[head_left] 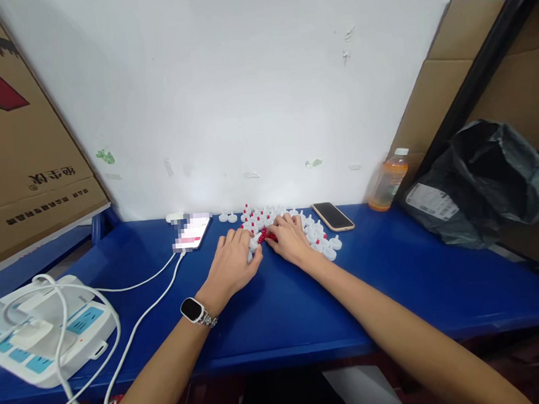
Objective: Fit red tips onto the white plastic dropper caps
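Note:
My left hand [235, 261] and my right hand [290, 237] meet at the middle of a blue table [304, 298], fingertips together over a pile of small white caps [320, 235] and small red pieces [263, 234]. The left fingers pinch one white cap. The right fingers close on a red piece right beside it. A smartwatch [193, 309] sits on my left wrist. Several more white caps, some with red tips, lie behind and to the right of my hands.
A phone [192, 231] on a white cable lies left of the pile; a dark phone [333, 216] lies to its right. A white power strip [39, 335] sits at the near left. An orange drink bottle [388, 181], black bag [480, 181] and cardboard boxes [20, 139] line the sides.

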`<state>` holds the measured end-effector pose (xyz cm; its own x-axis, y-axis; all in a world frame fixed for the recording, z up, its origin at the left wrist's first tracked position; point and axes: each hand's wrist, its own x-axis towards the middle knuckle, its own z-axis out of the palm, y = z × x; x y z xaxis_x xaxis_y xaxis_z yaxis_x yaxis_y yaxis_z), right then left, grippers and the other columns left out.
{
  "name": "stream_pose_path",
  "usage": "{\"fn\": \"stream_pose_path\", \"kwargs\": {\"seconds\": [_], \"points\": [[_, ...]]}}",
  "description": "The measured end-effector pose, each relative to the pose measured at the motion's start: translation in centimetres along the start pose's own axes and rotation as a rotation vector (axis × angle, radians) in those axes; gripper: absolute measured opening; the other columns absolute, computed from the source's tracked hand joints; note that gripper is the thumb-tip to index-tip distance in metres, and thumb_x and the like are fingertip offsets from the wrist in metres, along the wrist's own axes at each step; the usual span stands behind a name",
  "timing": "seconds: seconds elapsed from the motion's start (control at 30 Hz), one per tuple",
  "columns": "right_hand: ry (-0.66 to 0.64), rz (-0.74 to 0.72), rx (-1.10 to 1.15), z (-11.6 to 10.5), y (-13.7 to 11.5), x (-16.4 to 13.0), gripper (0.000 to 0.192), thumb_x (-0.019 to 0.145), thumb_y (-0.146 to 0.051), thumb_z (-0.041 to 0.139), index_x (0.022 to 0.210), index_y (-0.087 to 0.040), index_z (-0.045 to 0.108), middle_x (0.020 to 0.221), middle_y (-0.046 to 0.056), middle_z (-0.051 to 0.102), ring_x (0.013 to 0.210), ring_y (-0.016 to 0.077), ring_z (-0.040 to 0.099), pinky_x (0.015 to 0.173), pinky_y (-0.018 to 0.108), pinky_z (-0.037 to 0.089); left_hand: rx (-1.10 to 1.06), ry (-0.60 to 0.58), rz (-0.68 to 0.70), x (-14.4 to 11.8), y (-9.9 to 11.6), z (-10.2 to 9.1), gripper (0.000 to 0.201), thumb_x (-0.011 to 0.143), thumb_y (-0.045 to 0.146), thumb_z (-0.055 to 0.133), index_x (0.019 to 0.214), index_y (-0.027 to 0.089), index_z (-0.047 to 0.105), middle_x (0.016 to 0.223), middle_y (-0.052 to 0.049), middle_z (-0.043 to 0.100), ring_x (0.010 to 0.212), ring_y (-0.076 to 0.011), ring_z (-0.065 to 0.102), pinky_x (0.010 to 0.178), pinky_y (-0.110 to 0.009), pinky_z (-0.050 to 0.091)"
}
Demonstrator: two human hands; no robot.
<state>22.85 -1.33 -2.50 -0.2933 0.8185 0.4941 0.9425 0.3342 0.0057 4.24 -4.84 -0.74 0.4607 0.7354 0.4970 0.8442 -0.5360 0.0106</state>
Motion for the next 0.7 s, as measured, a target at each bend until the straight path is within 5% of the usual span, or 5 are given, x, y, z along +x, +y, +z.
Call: {"fn": "stream_pose_path", "kwargs": {"seconds": [0.13, 0.4, 0.7], "points": [[0.070, 0.043, 0.173, -0.5, -0.2, 0.1, 0.014, 0.089, -0.030, 0.061, 0.085, -0.019, 0.069, 0.097, 0.010, 0.068, 0.101, 0.0277, 0.053, 0.089, 0.045, 0.034, 0.003, -0.010, -0.001, 0.0, -0.1, 0.1, 0.021, 0.098, 0.034, 0.040, 0.101, 0.018, 0.053, 0.102, -0.009, 0.059, 0.099, -0.0266, 0.051, 0.084, -0.041, 0.041], [0.086, 0.200, 1.184, -2.3, -1.0, -0.6, 0.023, 0.082, -0.035, 0.067, 0.095, -0.017, 0.070, 0.082, 0.004, 0.071, 0.075, 0.0159, 0.064, 0.071, 0.030, 0.048, -0.006, -0.032, 0.004, -0.1, 0.0, 0.1, 0.020, 0.098, 0.035, 0.039, 0.099, 0.019, 0.051, 0.101, -0.009, 0.060, 0.098, -0.0264, 0.051, 0.083, -0.041, 0.041], [-0.065, 0.217, 1.476, -2.8, -1.2, -0.7, 0.035, 0.073, -0.050, 0.076, 0.089, -0.018, 0.074, 0.076, 0.002, 0.070, 0.071, 0.0142, 0.062, 0.075, 0.031, 0.049, -0.081, -0.035, -0.005, -0.1, 0.2, -0.4, 0.021, 0.099, 0.035, 0.038, 0.097, 0.020, 0.052, 0.098, -0.009, 0.059, 0.096, -0.0263, 0.052, 0.082, -0.041, 0.042]]}}
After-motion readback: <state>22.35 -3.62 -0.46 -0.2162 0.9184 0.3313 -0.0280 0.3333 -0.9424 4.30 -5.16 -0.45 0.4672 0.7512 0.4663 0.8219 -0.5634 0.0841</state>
